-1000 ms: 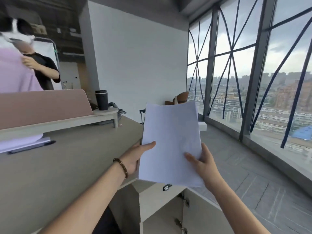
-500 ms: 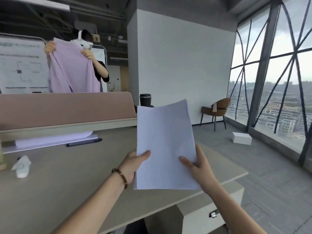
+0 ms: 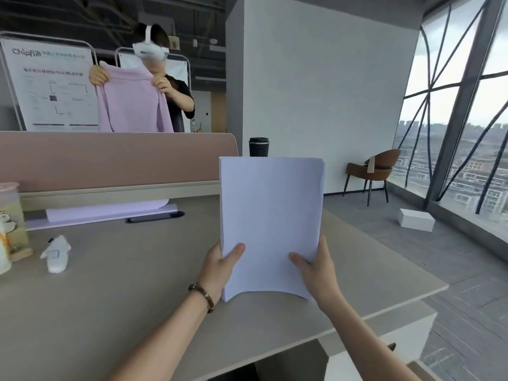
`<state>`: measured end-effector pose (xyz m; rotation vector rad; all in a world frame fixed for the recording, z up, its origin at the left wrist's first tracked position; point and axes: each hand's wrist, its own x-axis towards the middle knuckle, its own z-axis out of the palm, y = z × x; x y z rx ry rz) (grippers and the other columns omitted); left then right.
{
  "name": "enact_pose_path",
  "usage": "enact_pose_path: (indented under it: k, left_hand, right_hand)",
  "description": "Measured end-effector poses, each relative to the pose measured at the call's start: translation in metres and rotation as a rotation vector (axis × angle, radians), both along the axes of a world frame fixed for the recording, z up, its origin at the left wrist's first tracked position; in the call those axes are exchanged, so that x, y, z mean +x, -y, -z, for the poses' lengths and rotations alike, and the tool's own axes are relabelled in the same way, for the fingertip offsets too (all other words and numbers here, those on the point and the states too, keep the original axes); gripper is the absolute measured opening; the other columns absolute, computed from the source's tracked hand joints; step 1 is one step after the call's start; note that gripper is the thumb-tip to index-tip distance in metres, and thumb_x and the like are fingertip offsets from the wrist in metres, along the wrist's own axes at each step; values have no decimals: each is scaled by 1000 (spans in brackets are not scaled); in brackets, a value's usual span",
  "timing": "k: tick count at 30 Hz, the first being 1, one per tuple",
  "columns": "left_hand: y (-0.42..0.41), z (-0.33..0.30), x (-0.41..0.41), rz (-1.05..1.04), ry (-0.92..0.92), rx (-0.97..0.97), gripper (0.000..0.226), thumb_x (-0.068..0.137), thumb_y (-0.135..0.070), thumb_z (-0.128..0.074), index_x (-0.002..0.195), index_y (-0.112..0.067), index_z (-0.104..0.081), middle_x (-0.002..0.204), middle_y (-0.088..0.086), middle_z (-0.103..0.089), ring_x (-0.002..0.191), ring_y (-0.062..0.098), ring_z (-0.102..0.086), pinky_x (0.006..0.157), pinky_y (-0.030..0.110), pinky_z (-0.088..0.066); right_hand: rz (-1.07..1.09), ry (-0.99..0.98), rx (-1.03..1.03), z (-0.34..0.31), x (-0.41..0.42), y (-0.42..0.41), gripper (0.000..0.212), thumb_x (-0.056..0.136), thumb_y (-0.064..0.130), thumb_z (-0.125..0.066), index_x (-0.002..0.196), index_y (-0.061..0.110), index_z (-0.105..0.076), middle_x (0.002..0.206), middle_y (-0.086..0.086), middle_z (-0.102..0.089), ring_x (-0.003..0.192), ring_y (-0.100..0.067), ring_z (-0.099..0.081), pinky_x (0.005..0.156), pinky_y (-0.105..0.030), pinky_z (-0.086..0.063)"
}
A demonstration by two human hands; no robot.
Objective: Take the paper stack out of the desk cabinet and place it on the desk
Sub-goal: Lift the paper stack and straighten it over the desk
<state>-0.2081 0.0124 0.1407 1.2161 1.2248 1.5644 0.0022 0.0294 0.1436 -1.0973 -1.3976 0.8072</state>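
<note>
A white paper stack [image 3: 270, 215] stands nearly upright above the grey desk [image 3: 110, 298], its lower edge bowed and close to the desktop. My left hand [image 3: 220, 268] grips its lower left edge, thumb on the front face. My right hand [image 3: 316, 268] grips the lower right edge the same way. A bead bracelet sits on my left wrist. The top of the desk cabinet [image 3: 406, 334] shows below the desk's right end, with a dark handle on its front.
A crumpled white tissue [image 3: 56, 254] and a printed cup [image 3: 11, 221] lie at the desk's left. A pink divider [image 3: 115, 160], a shelf, a black tumbler [image 3: 259, 147] and a lilac folder [image 3: 110, 211] line the back. A person holds up a pink garment behind. Chair and white box stand right.
My view has turned left and the paper stack has come over the desk from beside the cabinet. It now stands straighter and lower, square to me. Both hands keep their grip.
</note>
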Motion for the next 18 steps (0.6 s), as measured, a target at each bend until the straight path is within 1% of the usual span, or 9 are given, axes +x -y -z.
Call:
enact_pose_path:
  k: [3,4,7,8,10,11,13,15,18]
  left_hand:
    - [1,0,-1,25,47,-40,16,92,-18,-68,107,-20,-72,104,-4,-78,97,14,-74,84,33,-57]
    - [2,-1,-3,35,58,-56,16,91,-17,-69,106,-18,-73,103,-2,-79,96,16,-75,83,34,-58]
    - [4,-4,-8,47,73,-58,20,88,-20,-73,107,-14,-74,104,2,-79,95,19,-75,84,37,-58]
    - [5,-6,-8,49,92,-34,23,87,-20,-74,109,-15,-72,106,1,-78,96,18,-75,84,37,-58]
    - [7,-7,-5,32,108,3,28,84,-20,-77,112,-19,-71,106,-3,-78,96,15,-75,84,35,-57]
    - [7,-6,-2,12,95,0,28,82,-20,-79,109,-20,-72,103,-5,-79,94,14,-75,83,35,-58]
    - [6,-2,4,-41,66,-27,21,78,-22,-83,97,-20,-77,95,-5,-80,88,12,-76,78,32,-58]
    - [5,-1,7,-71,53,-33,12,76,-22,-84,86,-20,-79,89,-4,-81,83,11,-76,75,31,-59]
    - [2,-7,7,-90,47,-8,14,75,-23,-85,86,-18,-79,87,-6,-80,84,10,-76,76,29,-59]
  right_hand:
    - [0,-25,8,1,1,3,36,81,21,-75,97,42,-50,99,17,-66,90,-3,-66,72,-28,-53]
    - [-10,-37,13,-2,2,4,32,81,26,-76,97,42,-52,99,16,-68,89,-2,-67,75,-29,-54]
    - [-45,-108,40,-16,3,3,25,83,38,-71,103,33,-57,103,12,-70,96,-8,-68,81,-36,-55]
    - [-47,-131,54,-23,2,2,24,85,39,-69,104,31,-56,103,13,-70,96,-8,-68,81,-35,-55]
    - [-27,-154,84,-32,-1,1,23,88,40,-65,105,29,-55,101,16,-68,92,0,-66,77,-29,-52]
    - [-13,-152,92,-34,-2,1,23,89,40,-63,106,27,-53,98,20,-67,87,5,-65,74,-27,-49]
    - [4,-135,86,-29,-5,0,22,91,41,-61,104,27,-50,91,27,-65,82,9,-63,71,-27,-48]
    - [14,-125,74,-21,-6,-2,19,91,40,-61,101,29,-49,90,28,-65,86,4,-64,73,-31,-51]
    - [23,-133,96,-18,-6,-6,19,91,32,-63,102,25,-50,90,24,-66,89,-4,-66,78,-37,-55]
